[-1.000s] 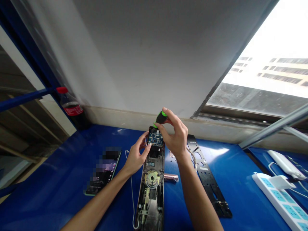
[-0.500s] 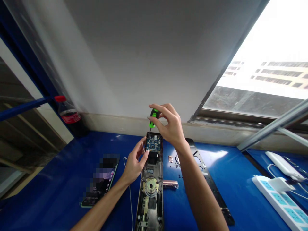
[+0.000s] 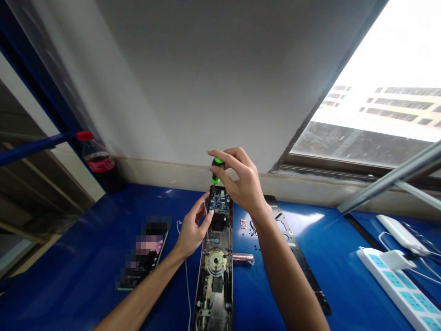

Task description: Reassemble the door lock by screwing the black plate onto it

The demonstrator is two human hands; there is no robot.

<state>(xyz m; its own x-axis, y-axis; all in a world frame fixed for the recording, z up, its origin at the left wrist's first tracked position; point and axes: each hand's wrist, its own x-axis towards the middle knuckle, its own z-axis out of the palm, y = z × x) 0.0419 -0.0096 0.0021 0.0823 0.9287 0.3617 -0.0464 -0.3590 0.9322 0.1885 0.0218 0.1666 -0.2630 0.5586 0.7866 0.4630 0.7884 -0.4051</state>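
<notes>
My right hand (image 3: 241, 179) pinches the black and green handle of a screwdriver (image 3: 216, 172). The screwdriver stands nearly upright, its tip down at the top left corner of a blue circuit board (image 3: 219, 202). That board sits in the far end of a long, opened metal housing (image 3: 220, 243), which looks like a door lock body. My left hand (image 3: 193, 227) grips the housing's left edge beside the board, thumb on the near edge of the board and fingers along the outer side. A round brass-coloured part (image 3: 216, 262) lies farther down the housing.
Right of the housing lie a copper-coloured cylinder (image 3: 243, 259), small screws (image 3: 251, 232) and a long black plate (image 3: 299, 257). A phone (image 3: 148, 257) and a white cable (image 3: 187, 285) lie left. A cola bottle (image 3: 99, 161) stands by the wall; a power strip (image 3: 396, 280) is at right.
The screwdriver has become more upright, its handle shifting slightly left with my right hand. My left hand keeps its hold on the housing. The whole view has shifted slightly.
</notes>
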